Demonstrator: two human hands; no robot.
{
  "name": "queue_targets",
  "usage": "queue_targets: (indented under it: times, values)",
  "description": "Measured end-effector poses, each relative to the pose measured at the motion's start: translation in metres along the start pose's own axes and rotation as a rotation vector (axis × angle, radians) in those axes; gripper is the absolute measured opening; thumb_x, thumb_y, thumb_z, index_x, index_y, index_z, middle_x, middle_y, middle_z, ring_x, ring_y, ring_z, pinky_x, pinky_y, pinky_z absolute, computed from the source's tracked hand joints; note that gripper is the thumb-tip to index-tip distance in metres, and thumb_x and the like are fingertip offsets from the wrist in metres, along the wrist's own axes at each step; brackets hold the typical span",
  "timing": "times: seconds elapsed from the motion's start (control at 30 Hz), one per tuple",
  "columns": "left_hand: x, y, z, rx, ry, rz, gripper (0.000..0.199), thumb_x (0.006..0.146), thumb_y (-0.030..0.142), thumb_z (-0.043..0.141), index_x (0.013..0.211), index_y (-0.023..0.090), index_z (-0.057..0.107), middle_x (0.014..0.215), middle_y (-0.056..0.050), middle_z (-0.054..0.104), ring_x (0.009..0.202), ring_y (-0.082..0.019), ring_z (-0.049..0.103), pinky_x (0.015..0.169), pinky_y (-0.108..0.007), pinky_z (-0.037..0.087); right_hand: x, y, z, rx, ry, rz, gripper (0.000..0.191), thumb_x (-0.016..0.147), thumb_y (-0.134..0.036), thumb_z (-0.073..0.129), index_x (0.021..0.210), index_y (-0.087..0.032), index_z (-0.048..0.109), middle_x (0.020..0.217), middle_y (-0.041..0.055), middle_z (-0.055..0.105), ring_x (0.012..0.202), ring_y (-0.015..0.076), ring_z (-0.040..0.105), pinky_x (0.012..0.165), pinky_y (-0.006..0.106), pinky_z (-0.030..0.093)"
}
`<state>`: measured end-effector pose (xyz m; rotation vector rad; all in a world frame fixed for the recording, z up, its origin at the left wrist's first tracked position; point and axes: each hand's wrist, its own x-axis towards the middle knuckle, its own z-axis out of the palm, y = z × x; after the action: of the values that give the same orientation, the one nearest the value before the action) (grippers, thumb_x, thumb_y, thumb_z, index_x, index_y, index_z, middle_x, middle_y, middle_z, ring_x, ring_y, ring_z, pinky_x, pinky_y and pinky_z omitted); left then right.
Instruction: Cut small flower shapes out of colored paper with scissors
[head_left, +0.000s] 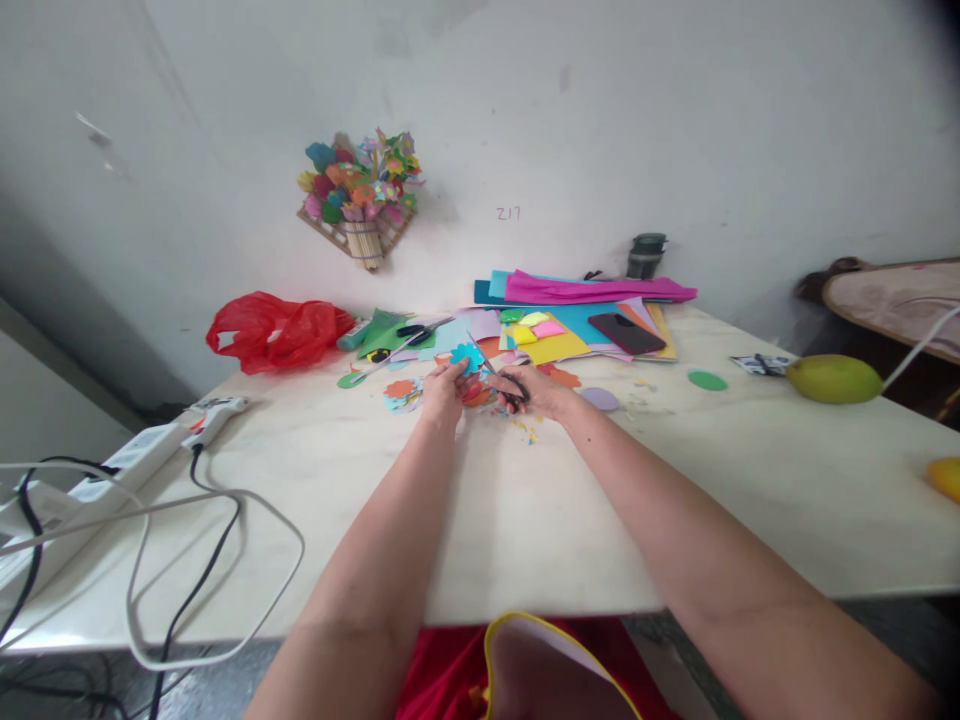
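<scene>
Between the fingers of my left hand (447, 388) is a blue paper flower (466, 357) with a scalloped edge. My right hand (531, 388) grips a pair of scissors (514, 386) by the dark handles, and the blades point up and left beside the flower. Orange paper flowers (400, 388) and other cut pieces lie around and under both hands. Small yellow and blue paper scraps (531, 432) are scattered just in front of my right hand. Whether the blades touch the flower I cannot tell.
Behind my hands lie coloured sheets (559, 347), a dark phone (627, 334), other scissors (420, 332) and a red plastic bag (274, 335). A power strip (142, 460) with looping cables is at left. A green-yellow mango (834, 380) sits at right. A paper bouquet (364, 200) hangs on the wall.
</scene>
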<state>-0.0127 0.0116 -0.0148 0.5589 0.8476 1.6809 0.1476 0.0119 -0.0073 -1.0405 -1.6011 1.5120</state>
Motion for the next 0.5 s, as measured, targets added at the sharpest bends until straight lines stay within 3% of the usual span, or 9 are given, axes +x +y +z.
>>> queue_targets:
  times: [0.5]
  values:
    - [0.0006, -0.0007, -0.0008, 0.021, 0.002, -0.003, 0.038, 0.067, 0.007, 0.089, 0.066, 0.019, 0.054, 0.065, 0.003, 0.066, 0.063, -0.012, 0.07, 0.078, -0.028, 0.061, -0.0058, -0.0044, 0.0006, -0.021, 0.007, 0.003, 0.036, 0.081, -0.037, 0.085, 0.07, -0.019, 0.055, 0.053, -0.0033, 0.06, 0.04, 0.0077, 0.052, 0.031, 0.016, 0.026]
